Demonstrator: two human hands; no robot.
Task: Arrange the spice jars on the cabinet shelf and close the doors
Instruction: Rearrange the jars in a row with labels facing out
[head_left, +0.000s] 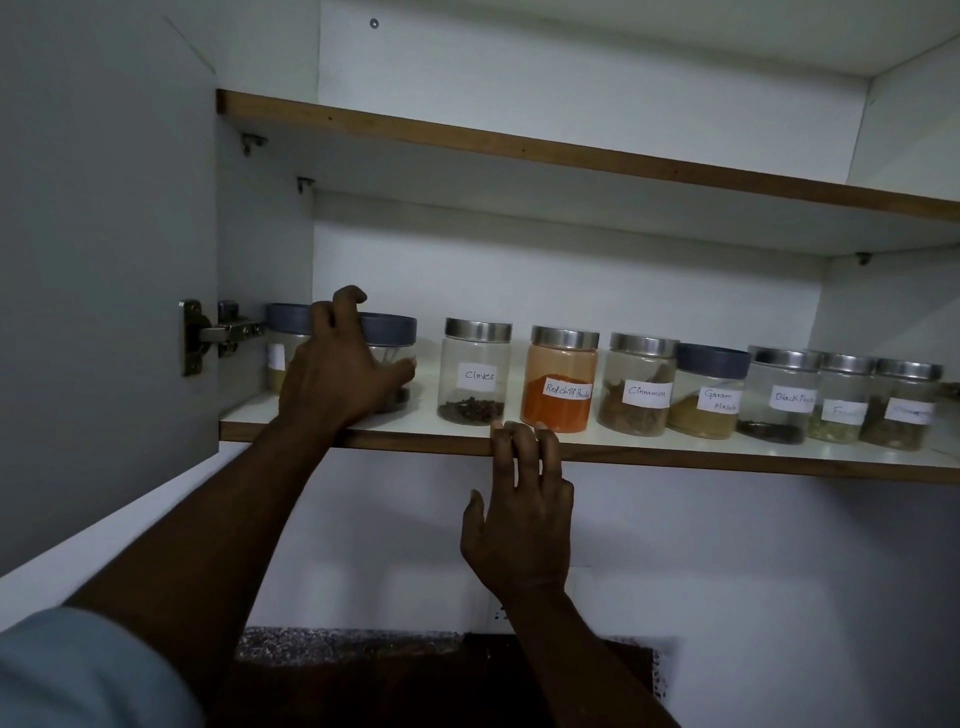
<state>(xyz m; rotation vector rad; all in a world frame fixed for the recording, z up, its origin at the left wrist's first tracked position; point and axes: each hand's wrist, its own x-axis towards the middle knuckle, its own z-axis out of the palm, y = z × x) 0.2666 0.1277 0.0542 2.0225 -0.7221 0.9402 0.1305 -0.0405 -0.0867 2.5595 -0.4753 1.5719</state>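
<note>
The left hand (337, 366) is gripping a round, clear blue-lidded jar (396, 332), its fingers curling over the matte lid and its thumb lying across the smooth wall. The jar is standing upright near the left end of the shelf (727, 460), a white board with a brown wooden edge. Just left of the grip, a second blue-capped jar (283, 338) is sitting beside the steel hinge (221, 332) of the open grey door (104, 260). To the right of the grip, clear cylinders are standing in a row: the Cloves jar (475, 374) holding dark buds, the Red chilli powder jar (561, 382) with orange powder and the Cinnamon jar (641, 387) with brown bark, all with brushed metal lids, then the blue-lidded Garam Masala jar (711, 392). Below and right of the grip, the right hand (519, 519) is resting nearly straight fingertips on the shelf's front edge, holding nothing.
</note>
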